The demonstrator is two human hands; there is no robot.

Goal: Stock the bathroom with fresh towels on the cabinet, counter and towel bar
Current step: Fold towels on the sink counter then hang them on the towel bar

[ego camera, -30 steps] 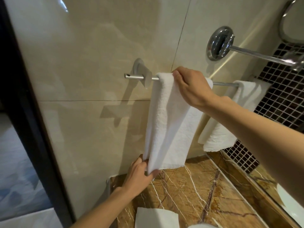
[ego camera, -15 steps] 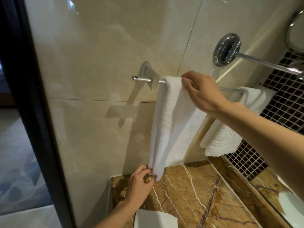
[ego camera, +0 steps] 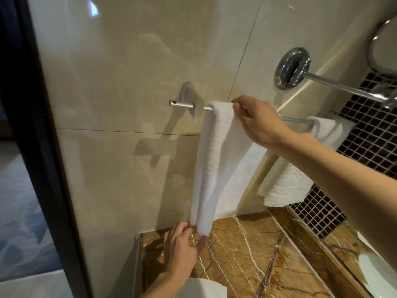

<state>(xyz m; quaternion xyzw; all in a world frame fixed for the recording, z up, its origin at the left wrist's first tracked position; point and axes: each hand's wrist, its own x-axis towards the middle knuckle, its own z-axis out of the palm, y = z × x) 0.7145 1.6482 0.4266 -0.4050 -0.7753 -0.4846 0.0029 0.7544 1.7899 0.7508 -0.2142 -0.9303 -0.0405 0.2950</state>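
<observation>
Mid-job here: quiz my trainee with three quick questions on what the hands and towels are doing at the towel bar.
1. True or false: the right hand grips the top of the white terry towel on the chrome towel bar.
2. Where does the left hand hold that towel? A) top fold B) bottom end C) nowhere
3. Fill in: the second white towel hangs on the bar to the first one's ____ in the picture.
Key: 1 true; 2 B; 3 right.

White terry cloth on the towel (ego camera: 219, 160), nubbly; the towel bar (ego camera: 182, 104), brushed matt metal. Glossy beige wall tiles (ego camera: 129, 61), polished veined stone counter (ego camera: 247, 261) at six o'clock, mirror-bright chrome mount (ego camera: 292, 70) at two o'clock.
</observation>
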